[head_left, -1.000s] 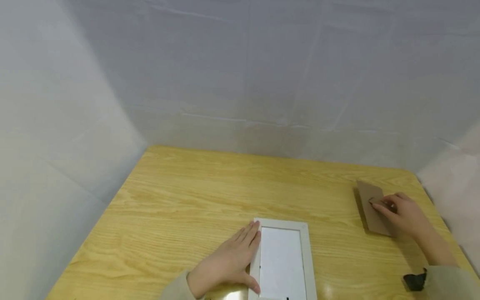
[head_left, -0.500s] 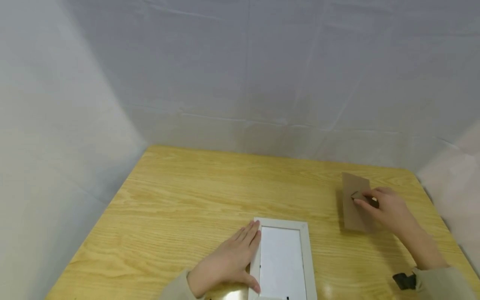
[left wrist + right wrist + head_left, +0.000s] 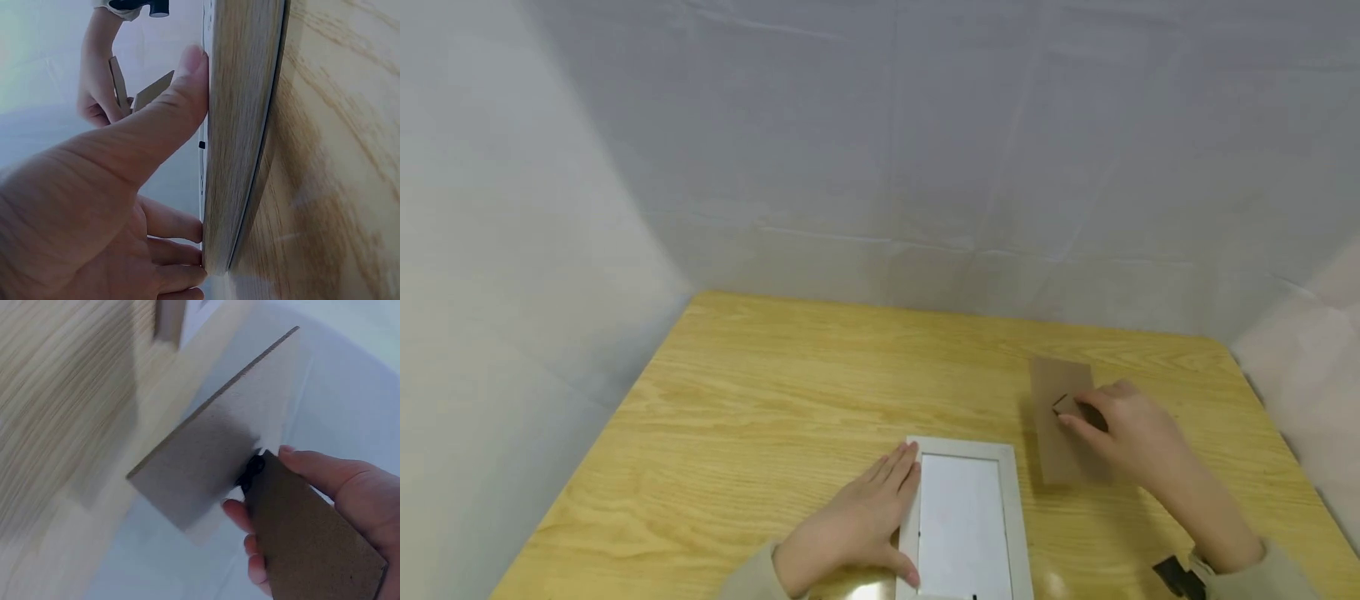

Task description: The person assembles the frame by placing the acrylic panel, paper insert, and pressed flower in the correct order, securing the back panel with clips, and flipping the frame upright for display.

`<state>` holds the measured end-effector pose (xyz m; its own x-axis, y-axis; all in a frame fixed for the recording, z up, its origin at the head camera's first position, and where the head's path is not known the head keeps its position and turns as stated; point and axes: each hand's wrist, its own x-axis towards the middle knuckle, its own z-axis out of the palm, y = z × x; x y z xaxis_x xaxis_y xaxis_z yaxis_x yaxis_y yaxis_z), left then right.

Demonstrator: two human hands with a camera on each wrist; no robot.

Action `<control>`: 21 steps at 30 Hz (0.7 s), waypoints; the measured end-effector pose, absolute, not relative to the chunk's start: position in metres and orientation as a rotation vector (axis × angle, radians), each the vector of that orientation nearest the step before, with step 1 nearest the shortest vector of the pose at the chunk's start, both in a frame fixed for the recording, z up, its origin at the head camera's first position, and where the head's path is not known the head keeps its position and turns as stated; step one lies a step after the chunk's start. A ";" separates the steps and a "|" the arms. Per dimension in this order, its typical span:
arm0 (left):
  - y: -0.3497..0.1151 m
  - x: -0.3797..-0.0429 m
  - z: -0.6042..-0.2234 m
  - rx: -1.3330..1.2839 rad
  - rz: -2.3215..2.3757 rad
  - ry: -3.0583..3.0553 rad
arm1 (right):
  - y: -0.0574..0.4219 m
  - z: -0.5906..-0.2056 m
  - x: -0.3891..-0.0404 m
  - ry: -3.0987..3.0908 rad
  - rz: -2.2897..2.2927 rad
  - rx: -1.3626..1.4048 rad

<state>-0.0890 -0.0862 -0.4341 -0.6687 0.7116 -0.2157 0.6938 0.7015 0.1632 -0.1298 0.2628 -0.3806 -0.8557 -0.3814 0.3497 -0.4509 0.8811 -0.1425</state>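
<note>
A white picture frame (image 3: 1015, 508) lies on the wooden table, a white sheet filling its opening. My left hand (image 3: 861, 521) rests along its left side, fingers and thumb fairly straight. The left wrist view shows the thumb (image 3: 178, 100) and fingertips against the frame's wood-grained edge (image 3: 240, 137). My right hand (image 3: 1138, 437) holds a brown frame backing board (image 3: 1052, 458) to the right of the frame, pinching its fold-out stand leg (image 3: 312, 531). A small black hinge (image 3: 251, 473) joins leg and board. The board is tilted, with its shadow on the table.
The table (image 3: 760, 400) has a yellowish wood grain and meets pale sheeting (image 3: 880, 167) behind and at both sides. A black strap or device (image 3: 1178, 577) sits by the right sleeve.
My right hand has carried the backing board leftward across the table, closer to the frame. The left hand and the frame have stayed put.
</note>
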 end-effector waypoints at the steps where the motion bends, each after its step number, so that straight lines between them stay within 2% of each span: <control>1: -0.086 -0.089 -0.434 1.118 0.096 2.650 | 0.257 -0.379 -0.127 -2.742 0.312 0.622; 12: -0.086 -0.089 -0.431 1.130 0.051 2.657 | 0.191 -0.373 -0.101 -2.713 0.249 0.661; 21: -0.087 -0.087 -0.431 1.163 0.018 2.684 | 0.147 -0.384 -0.081 -2.748 0.200 0.674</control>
<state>-0.0875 -0.0869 -0.4305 -0.6645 0.7222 -0.1922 0.7195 0.6877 0.0965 -0.0813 0.1466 -0.3845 -0.8435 -0.4288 0.3235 -0.4712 0.8798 -0.0622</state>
